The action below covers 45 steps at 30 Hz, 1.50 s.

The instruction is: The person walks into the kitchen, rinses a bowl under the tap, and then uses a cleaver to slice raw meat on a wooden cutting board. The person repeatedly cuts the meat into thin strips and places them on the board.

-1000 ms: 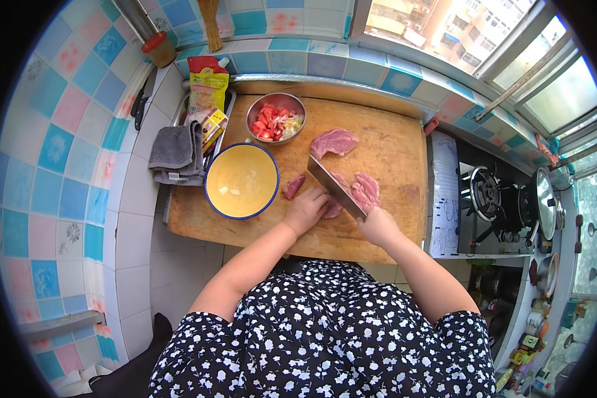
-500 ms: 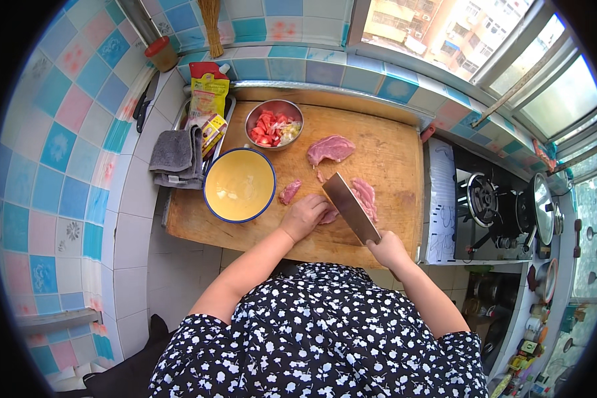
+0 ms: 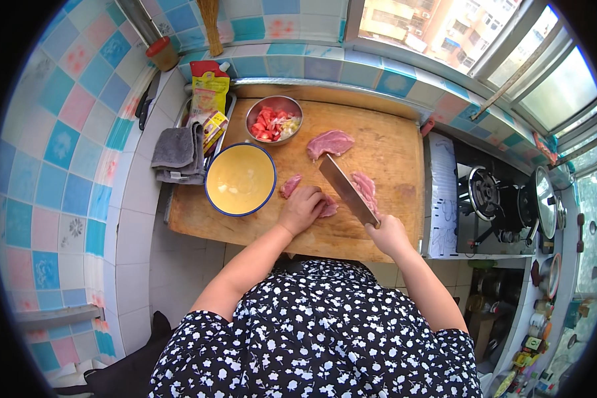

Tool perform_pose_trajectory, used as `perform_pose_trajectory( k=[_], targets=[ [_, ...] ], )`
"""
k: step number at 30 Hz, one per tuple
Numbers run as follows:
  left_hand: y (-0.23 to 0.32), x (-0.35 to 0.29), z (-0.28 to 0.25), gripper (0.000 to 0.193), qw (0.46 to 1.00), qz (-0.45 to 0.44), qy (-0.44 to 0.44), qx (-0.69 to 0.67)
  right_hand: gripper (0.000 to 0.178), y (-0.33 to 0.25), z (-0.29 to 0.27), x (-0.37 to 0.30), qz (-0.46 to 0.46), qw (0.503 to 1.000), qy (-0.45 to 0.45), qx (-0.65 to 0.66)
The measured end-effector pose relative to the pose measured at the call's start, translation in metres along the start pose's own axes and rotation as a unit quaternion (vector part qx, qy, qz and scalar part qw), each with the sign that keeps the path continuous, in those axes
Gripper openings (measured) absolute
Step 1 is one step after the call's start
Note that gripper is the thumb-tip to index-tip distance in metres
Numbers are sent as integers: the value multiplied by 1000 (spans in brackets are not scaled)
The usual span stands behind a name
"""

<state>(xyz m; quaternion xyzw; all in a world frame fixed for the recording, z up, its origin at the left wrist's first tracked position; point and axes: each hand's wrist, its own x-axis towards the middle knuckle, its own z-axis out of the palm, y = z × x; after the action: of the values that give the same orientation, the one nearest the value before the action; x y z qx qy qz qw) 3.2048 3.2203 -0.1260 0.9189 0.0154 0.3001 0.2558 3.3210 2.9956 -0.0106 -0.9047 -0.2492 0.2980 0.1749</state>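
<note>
My right hand (image 3: 386,237) grips the handle of a cleaver (image 3: 349,191). Its blade slants up and to the left over the wooden cutting board (image 3: 245,242). With fingers curled down, my left hand (image 3: 302,211) holds a piece of raw meat (image 3: 328,207) against the board, left of the blade. A smaller meat chunk (image 3: 290,186) lies just beyond the left fingers. To the right of the blade are cut meat pieces (image 3: 365,189), partly hidden by it. Farther back rests a larger slab of meat (image 3: 330,144).
A yellow bowl with a blue rim (image 3: 274,189) stands left of my left hand. Behind it, a metal bowl (image 3: 249,126) holds red chunks and pale chopped bits. A grey towel (image 3: 179,152) and packets (image 3: 210,93) sit at the left; a gas stove (image 3: 484,199) is on the right.
The cleaver has tilted more edge-on and moved slightly clear of the held meat, and my right hand has risen a little. More of the meat beside my left fingers now shows.
</note>
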Motion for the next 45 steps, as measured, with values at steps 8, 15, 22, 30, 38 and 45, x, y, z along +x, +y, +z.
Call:
perform_pose_trajectory(
  k=[8,15,22,30,38,45],
  targets=[
    [2,-1,0,12,1000,0,-28,8,31,-19,7,3,-13,997,-29,-67],
    [4,0,0,9,1000,-13,-15,-24,32,-30,12,9,8,997,-48,-61],
    [3,1,0,10,999,-14,-24,-29,31,-56,43,58,-38,998,-14,-54],
    [1,2,-2,12,1000,15,-25,-2,34,-7,24,24,29,998,-47,-22],
    [1,-1,4,19,999,-10,-30,-10,33,26,29,-4,67,993,-68,66],
    [23,5,-11,27,987,147,-64,24,33,-2,31,10,43,997,-26,60]
  ],
)
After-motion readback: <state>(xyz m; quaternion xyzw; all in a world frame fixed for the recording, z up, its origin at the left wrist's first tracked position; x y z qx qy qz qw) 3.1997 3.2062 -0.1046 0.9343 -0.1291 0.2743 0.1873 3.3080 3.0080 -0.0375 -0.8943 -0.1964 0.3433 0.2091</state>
